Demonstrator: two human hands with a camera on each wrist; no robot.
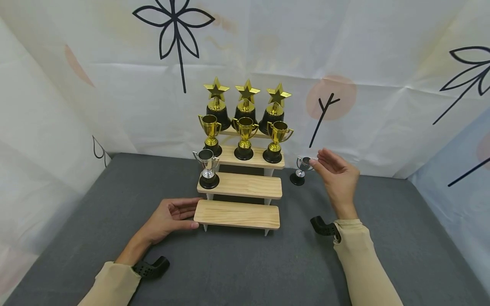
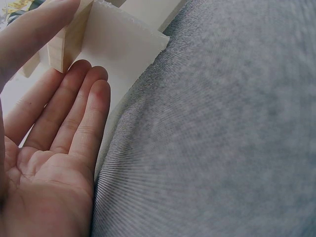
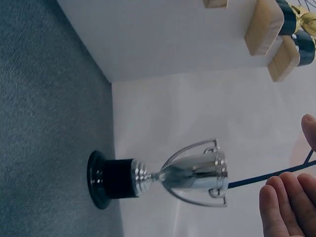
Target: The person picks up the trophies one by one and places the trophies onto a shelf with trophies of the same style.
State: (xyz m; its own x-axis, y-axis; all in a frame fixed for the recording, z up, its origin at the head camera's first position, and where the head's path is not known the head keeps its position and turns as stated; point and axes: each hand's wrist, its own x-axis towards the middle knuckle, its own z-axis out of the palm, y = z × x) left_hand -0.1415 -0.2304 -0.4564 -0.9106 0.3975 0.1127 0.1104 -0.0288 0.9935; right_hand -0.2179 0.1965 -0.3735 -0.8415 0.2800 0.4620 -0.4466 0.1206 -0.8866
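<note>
A wooden tiered stand (image 1: 239, 214) with several steps stands in the middle of the table. My left hand (image 1: 173, 216) lies against the left end of its lowest step. In the left wrist view the fingers (image 2: 89, 118) are nearly straight beside the step, and the thumb overlaps its wooden end (image 2: 71, 44). My right hand (image 1: 337, 176) is raised with fingers extended beside a small silver trophy cup (image 3: 195, 170). The right wrist view shows a gap between that hand and the cup. This cup stands upright on its black base, on the table right of the stand.
Another silver trophy cup (image 1: 206, 163) stands at the left of the second step up. Three gold cups (image 1: 244, 131) fill the step above. Three gold star trophies (image 1: 246, 102) occupy the top. A patterned white cloth (image 1: 160, 114) hangs close behind the stand.
</note>
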